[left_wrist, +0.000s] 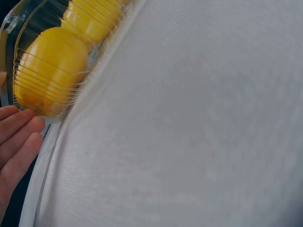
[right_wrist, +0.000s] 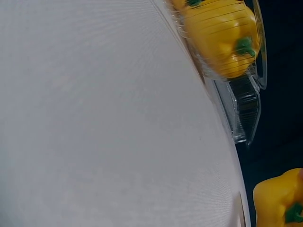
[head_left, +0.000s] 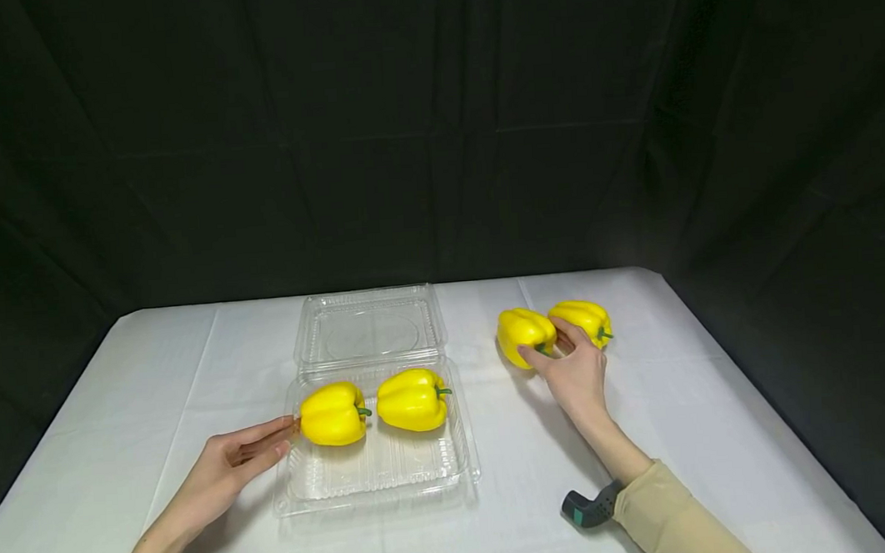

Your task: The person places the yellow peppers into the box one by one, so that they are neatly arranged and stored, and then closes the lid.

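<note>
A clear plastic clamshell container (head_left: 382, 484) lies opened on the table, its lid (head_left: 370, 330) folded back. Two yellow bell peppers sit in its base: a left one (head_left: 333, 414) and a right one (head_left: 413, 401), stems pointing right. My left hand (head_left: 223, 472) touches the container's left side with its fingers nearly straight; in the left wrist view the fingers (left_wrist: 21, 137) lie against the ribbed wall. To the right, my right hand (head_left: 577, 374) grips a third yellow pepper (head_left: 522, 335) between thumb and fingers. Another yellow pepper (head_left: 581, 315) rests just behind that hand, partly covered.
A white cloth (head_left: 691, 430) covers the table, with dark curtains (head_left: 435, 143) at the back and sides. A dark grey device (head_left: 593, 507) sits at my right wrist, beside the beige sleeve (head_left: 673, 515).
</note>
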Tool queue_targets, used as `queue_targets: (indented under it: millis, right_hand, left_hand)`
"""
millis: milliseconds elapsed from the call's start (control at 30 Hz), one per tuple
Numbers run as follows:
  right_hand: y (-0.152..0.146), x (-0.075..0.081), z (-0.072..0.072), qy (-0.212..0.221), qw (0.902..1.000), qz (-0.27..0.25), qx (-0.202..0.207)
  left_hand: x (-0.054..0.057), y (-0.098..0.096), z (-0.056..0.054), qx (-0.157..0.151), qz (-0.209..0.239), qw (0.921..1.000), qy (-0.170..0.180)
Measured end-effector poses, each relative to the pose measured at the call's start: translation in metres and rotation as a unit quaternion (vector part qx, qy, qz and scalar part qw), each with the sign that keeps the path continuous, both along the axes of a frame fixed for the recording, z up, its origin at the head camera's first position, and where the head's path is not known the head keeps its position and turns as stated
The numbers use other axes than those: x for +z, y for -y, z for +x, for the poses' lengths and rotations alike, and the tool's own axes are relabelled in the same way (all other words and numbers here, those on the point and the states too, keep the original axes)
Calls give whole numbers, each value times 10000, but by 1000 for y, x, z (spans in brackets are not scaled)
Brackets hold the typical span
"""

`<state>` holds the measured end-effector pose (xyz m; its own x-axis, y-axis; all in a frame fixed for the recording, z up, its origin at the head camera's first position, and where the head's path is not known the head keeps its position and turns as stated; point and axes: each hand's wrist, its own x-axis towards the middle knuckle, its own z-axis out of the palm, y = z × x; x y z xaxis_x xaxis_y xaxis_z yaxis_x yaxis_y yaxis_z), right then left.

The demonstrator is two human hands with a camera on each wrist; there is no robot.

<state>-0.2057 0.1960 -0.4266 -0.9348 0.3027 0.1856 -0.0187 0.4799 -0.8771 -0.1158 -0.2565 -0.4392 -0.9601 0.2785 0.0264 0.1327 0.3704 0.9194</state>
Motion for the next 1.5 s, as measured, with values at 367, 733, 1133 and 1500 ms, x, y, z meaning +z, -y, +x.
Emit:
queue_targets:
  millis: [367, 733, 1133, 1500]
  right_hand:
    - [4, 6, 5, 205, 9997, -34, 157]
    - [6, 7, 6, 309, 9993, 22, 215]
    - [6, 7, 4, 225, 9992, 100, 313]
    - [7, 9, 5, 252, 9982, -2, 547]
  left_hand:
    - [0, 0, 0, 11, 22, 10000, 67]
    - [1, -1, 1, 53, -64, 9999, 116]
    - [0, 0, 1, 102, -116, 9998, 97]
    - [-1, 0, 0, 82, -94, 9999, 96]
